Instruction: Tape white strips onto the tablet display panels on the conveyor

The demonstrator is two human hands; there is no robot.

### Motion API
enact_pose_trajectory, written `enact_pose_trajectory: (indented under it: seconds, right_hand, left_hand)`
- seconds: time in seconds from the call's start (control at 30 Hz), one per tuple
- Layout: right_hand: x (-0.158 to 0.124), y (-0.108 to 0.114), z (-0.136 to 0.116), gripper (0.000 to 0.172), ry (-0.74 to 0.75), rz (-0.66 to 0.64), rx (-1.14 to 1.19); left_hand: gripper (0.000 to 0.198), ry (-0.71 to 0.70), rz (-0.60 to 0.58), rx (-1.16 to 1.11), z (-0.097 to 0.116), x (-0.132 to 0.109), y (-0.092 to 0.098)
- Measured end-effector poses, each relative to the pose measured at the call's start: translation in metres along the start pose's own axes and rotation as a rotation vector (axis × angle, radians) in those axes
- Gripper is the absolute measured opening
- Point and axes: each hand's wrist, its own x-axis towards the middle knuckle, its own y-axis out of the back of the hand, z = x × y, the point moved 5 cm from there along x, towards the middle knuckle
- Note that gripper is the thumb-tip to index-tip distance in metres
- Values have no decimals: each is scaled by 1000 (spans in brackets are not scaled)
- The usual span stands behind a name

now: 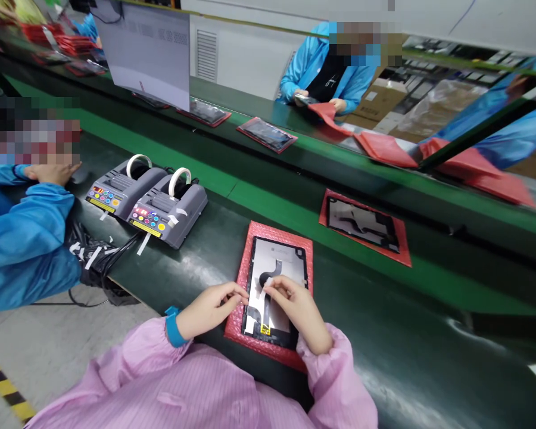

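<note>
A flat screen panel [280, 268] with a black flex cable lies on a red bubble-wrap pad [254, 235] at the near edge of the dark green belt. My left hand [212, 307] pinches its fingers together at the panel's left edge. My right hand [301, 310] rests over the panel's lower right, fingers pinched near the cable. A small strip of white tape seems to stretch between the two pinches. Both sleeves are pink; a blue band sits on my left wrist.
Two grey tape dispensers [149, 199] stand to the left with cables trailing off the edge. Another panel on a red pad [366, 226] lies further along the belt. A person in blue [22, 226] sits at my left; another person in blue [328, 71] works across the line.
</note>
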Motion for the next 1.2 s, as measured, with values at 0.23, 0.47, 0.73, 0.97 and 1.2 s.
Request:
enact_pose_trajectory:
  seconds: [0.23, 0.47, 0.73, 0.97, 1.2]
  right_hand:
    - [10, -3, 9, 33, -11, 45, -57]
    - [12, -3, -1, 33, 0, 56, -64]
    - [12, -3, -9, 30, 107, 129, -266]
    - [39, 14, -14, 60, 49, 275, -464]
    - [59, 43, -4, 43, 161, 446, -421]
  left_hand:
    - [27, -274, 75, 637, -5, 6, 0]
    - [30, -407, 52, 886, -9, 19, -21]
    - [30, -393, 23, 941, -15, 26, -29]
    - [31, -415, 65, 952, -14, 26, -29]
    - [32, -367, 143, 766, -24, 9, -1]
